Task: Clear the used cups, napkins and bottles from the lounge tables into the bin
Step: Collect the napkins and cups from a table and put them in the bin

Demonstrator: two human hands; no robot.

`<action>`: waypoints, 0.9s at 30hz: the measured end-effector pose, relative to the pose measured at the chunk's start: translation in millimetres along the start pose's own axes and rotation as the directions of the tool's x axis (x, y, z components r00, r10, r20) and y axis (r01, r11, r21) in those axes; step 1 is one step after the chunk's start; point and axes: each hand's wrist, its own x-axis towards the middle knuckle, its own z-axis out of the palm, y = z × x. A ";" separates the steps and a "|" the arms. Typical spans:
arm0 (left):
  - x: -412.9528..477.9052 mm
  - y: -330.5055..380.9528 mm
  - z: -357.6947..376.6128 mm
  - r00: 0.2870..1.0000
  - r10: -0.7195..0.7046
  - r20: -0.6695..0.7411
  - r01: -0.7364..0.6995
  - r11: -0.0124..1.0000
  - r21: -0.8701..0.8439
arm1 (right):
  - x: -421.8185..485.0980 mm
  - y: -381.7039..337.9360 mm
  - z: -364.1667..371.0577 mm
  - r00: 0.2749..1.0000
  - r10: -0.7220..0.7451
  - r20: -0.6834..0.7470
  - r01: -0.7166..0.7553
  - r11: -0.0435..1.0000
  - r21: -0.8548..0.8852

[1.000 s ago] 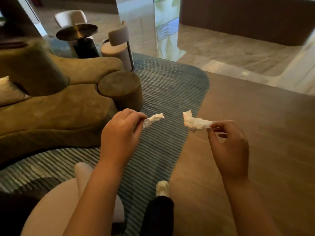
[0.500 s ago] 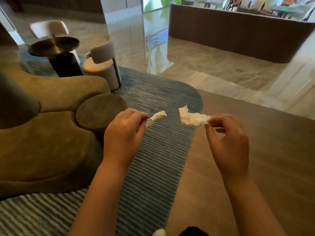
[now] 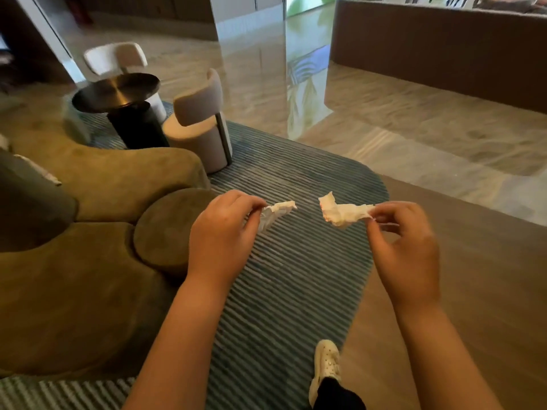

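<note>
Left hand (image 3: 222, 232) stayed pinched on one napkin piece (image 3: 278, 210), right hand (image 3: 405, 241) on the other piece (image 3: 343, 213), both poking inward past the fingertips. Only the view advanced. No bin was visible, so probably still carrying.

Hands: two, the left hand (image 3: 222, 232) and the right hand (image 3: 405, 247), side by side in the near middle.
Napkin pieces: two, crumpled and white; the left napkin piece (image 3: 276, 213) is pinched by the left hand and the right napkin piece (image 3: 343, 213) by the right hand, and the two are apart.
Chairs: two, pale and upholstered; the far chair (image 3: 117, 56) is behind the table and the near chair (image 3: 198, 113) is right of it.
Tables: one, a round dark side table (image 3: 115, 91), far left.
Sofas: one, an olive sofa (image 3: 74, 291), along the left.
Stools: one, a round olive stool (image 3: 165, 229), against the sofa.
Rugs: one, a striped blue rug (image 3: 296, 276).
Shoes: one, a white shoe (image 3: 325, 362), near the bottom edge.
</note>
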 end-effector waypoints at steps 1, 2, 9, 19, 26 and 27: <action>21.5 -0.6 14.5 1.000 -0.009 0.013 0.009 1.000 0.002 | 24.6 12.6 4.9 1.000 -0.005 0.014 0.005 1.000 0.000; 43.4 -0.8 28.4 1.000 -0.014 0.025 0.014 1.000 0.004 | 48.8 24.6 8.6 1.000 -0.009 0.020 0.009 1.000 0.000; 167.8 -10.1 112.9 0.997 -0.058 0.047 0.057 0.998 0.017 | 186.6 101.9 44.1 0.997 0.029 0.067 -0.030 0.999 0.027; 295.5 -83.5 183.1 0.987 -0.153 0.046 0.151 0.987 0.054 | 325.0 168.0 167.3 0.982 0.040 0.183 -0.054 0.996 0.072; 430.5 -183.9 250.9 0.978 -0.209 -0.031 0.208 0.978 -0.012 | 480.4 198.2 269.3 0.955 -0.070 0.289 0.078 0.997 -0.019; 454.8 -195.6 254.1 0.976 -0.210 -0.056 0.209 0.977 -0.031 | 509.0 198.0 280.7 0.958 -0.081 0.276 0.088 0.996 -0.013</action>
